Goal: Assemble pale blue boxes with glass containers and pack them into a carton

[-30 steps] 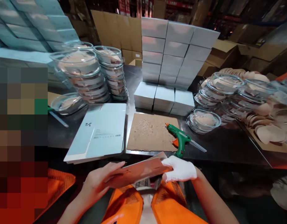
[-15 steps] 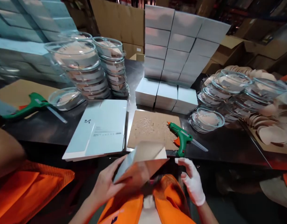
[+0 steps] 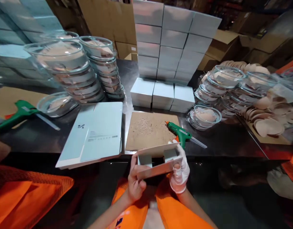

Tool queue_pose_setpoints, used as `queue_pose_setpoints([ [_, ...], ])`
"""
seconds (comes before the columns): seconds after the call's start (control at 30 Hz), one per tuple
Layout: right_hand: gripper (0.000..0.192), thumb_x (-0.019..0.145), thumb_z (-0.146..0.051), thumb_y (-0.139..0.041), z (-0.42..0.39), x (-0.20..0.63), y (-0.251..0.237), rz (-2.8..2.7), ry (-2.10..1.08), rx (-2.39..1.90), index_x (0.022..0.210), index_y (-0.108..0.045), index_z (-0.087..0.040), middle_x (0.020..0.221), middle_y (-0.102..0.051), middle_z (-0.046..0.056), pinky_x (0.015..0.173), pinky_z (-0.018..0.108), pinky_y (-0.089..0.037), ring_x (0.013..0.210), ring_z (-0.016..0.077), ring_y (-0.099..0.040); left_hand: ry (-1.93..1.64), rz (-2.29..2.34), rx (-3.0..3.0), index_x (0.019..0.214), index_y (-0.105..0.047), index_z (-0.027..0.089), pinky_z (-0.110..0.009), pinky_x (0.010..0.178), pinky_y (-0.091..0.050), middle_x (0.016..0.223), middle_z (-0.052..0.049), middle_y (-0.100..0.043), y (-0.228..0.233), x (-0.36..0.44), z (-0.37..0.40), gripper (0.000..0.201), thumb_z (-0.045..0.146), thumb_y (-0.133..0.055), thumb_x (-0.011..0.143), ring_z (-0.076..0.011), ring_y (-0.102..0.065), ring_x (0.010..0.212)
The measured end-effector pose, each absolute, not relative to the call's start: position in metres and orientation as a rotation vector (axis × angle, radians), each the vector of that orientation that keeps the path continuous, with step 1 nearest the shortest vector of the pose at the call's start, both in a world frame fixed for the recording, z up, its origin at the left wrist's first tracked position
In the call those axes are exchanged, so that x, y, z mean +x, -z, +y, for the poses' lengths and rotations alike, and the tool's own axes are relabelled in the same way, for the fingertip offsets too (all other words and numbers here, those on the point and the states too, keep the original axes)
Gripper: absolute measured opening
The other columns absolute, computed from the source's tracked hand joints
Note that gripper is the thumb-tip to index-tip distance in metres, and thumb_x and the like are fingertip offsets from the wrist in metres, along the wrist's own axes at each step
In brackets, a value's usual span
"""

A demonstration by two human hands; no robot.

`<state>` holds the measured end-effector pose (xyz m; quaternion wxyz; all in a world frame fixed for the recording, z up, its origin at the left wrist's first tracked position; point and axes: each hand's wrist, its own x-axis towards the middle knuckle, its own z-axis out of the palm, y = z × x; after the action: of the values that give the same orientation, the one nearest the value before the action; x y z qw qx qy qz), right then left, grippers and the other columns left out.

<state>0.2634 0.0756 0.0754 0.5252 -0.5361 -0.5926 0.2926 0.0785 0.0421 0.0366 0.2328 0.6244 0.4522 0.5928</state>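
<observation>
Lower centre, left hand (image 3: 135,185) and right hand (image 3: 180,174), fingers clasping the box (image 3: 158,169) at opposite ends — likely to steady its walls — with a glue gun (image 3: 183,135) lying handy just above.

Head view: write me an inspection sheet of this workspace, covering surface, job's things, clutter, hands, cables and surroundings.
Surface: dark table, holding a cardboard sheet with crumbly residue on it.
Job's things: open box held up at the table's near edge; green glue gun lying across the sheet's right edge; flat pale-blue stack left of the sheet.
Clutter: stacked glass dishes at left and right; second glue gun far left.
Hands: bare left hand and white-gloved right hand grip opposite ends of the box.
Cables: nothing seen.
Surroundings: pale box wall and brown cartons behind; co-worker's orange vest at left.
</observation>
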Motion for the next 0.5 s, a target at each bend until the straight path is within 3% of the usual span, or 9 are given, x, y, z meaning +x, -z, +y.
queue_pose_setpoints([
  [0.07,0.045,0.097,-0.058,-0.059,0.077,0.255,-0.079,-1.167,-0.642,-1.234,0.128,-0.057,-0.024,0.144,-0.061,0.017,0.105,0.052,-0.055,0.130,0.0341,-0.064,-1.704,1.172,1.647,0.141,-0.047,0.029,-0.055,0.096,-0.061,0.127,-0.018,-0.067,-0.046,0.082,0.046,0.062,0.075,-0.044,0.099,-0.0338,-0.073,0.116],
  [0.13,0.049,0.094,-0.047,-0.066,0.078,0.251,-0.081,-1.035,-0.627,-1.190,0.135,-0.048,-0.027,0.144,-0.060,0.015,0.100,0.046,-0.058,0.125,0.0287,-0.068,-1.665,1.095,1.769,0.146,-0.045,0.029,-0.052,0.099,-0.060,0.139,-0.022,-0.062,-0.053,0.079,0.050,0.067,0.068,-0.063,0.095,-0.0354,-0.068,0.129],
  [0.23,0.046,0.097,-0.043,-0.063,0.082,0.271,-0.083,-1.096,-0.662,-1.265,0.137,-0.048,-0.025,0.134,-0.066,0.015,0.093,0.039,-0.060,0.112,0.0237,-0.072,-1.539,1.120,2.053,0.122,-0.069,0.027,-0.040,0.094,-0.063,0.137,-0.017,-0.066,-0.055,0.061,0.053,0.042,0.043,-0.084,0.086,-0.0304,-0.073,0.121],
  [0.3,0.037,0.100,-0.049,-0.056,0.090,0.298,-0.087,-1.252,-0.600,-1.464,0.125,-0.060,-0.022,0.122,-0.072,0.014,0.093,0.040,-0.058,0.105,0.0244,-0.073,-1.570,1.264,2.037,0.106,-0.075,0.025,-0.035,0.089,-0.064,0.131,-0.014,-0.069,-0.052,0.045,0.053,0.027,0.038,-0.085,0.084,-0.0263,-0.076,0.113],
  [0.4,0.046,0.096,-0.063,-0.053,0.113,0.334,-0.096,-1.427,-0.417,-1.939,0.102,-0.070,-0.021,0.105,-0.074,0.013,0.092,0.045,-0.056,0.100,0.0288,-0.072,-1.636,1.502,1.834,0.102,-0.076,0.022,-0.034,0.088,-0.066,0.123,-0.012,-0.072,-0.045,0.031,0.055,0.024,0.043,-0.079,0.090,-0.0240,-0.076,0.109],
  [0.5,0.043,0.077,-0.060,-0.077,0.143,0.348,-0.102,-1.364,-0.554,-2.255,0.093,-0.073,-0.021,0.098,-0.074,0.012,0.084,0.041,-0.054,0.092,0.0298,-0.073,-1.690,1.527,1.808,0.104,-0.077,0.023,-0.036,0.093,-0.065,0.115,-0.009,-0.074,-0.042,0.029,0.059,0.024,0.042,-0.080,0.090,-0.0232,-0.076,0.109],
])
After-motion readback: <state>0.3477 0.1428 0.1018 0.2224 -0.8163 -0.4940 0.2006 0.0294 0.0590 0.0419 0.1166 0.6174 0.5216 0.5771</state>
